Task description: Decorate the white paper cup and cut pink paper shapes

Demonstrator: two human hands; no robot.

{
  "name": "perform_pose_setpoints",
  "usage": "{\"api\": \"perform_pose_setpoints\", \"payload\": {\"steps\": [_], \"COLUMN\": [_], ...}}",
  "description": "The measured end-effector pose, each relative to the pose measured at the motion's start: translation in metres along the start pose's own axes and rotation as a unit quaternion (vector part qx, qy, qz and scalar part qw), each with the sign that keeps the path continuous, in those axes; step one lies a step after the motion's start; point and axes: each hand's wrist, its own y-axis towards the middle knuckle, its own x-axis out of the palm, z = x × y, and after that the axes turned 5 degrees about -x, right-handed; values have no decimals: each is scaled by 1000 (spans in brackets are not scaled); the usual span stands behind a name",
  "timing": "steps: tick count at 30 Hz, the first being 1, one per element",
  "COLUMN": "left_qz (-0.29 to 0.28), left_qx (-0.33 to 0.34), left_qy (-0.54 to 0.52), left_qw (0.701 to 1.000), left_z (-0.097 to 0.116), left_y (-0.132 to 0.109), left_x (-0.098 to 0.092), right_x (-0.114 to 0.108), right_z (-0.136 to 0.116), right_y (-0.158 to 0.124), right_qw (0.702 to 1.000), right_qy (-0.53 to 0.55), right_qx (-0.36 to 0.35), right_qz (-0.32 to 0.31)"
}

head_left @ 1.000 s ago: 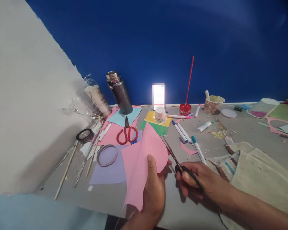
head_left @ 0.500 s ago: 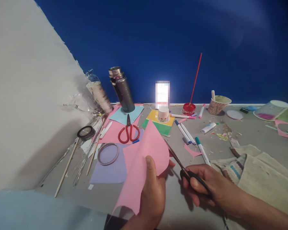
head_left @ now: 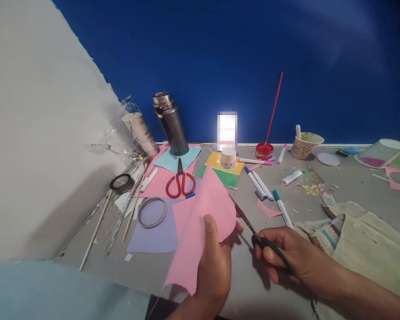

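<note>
My left hand [head_left: 215, 262] grips a curved sheet of pink paper [head_left: 203, 222], the thumb on its near face and the fingertips showing past its right edge. In my right hand [head_left: 283, 253] is a pair of black-handled scissors [head_left: 248, 218]. Their blades point up and left, close against the paper's right edge. I cannot tell whether the blades are cutting into it. Beneath the held sheet lie a purple paper [head_left: 153, 242] and more pink paper on the table.
Red-handled scissors [head_left: 180, 180], a tape ring [head_left: 152, 212] and a dark flask [head_left: 171, 129] stand or lie to the left. Several markers [head_left: 282, 209] are scattered right of centre. A small cup [head_left: 228, 160] is at the back; a beige cloth [head_left: 370, 244] lies at right.
The whole view has shifted slightly, so the table things appear a little further right. Both hands keep their hold on the paper and the scissors, with hardly any movement.
</note>
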Motion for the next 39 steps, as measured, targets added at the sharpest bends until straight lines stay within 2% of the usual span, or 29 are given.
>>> {"api": "perform_pose_setpoints", "payload": {"steps": [6,11,17,21,28,33,39], "left_qz": [1,-12,-32,-56,-102,-139,-142], "left_qx": [-13,-36,-27,-10,-30,-44,-31], "left_qy": [-17,-60,-91,-71,-20,-10,-3], "left_qw": [1000,997,995,996,994,989,989], "left_z": [-1,4,9,8,6,9,12], "left_y": [2,-3,-5,-1,2,0,-1], "left_x": [-3,4,8,2,-15,-16,-17], "right_x": [-1,-3,-3,-2,-3,-7,-7], "right_z": [2,3,1,0,2,3,1], "right_y": [0,1,0,0,1,0,-2], "right_qw": [1000,1000,1000,1000,1000,1000,999], "right_qy": [10,10,3,14,-1,-15,-28], "right_qx": [11,11,6,2,7,15,11], "right_qz": [4,2,-2,-6,-10,-14,-16]}}
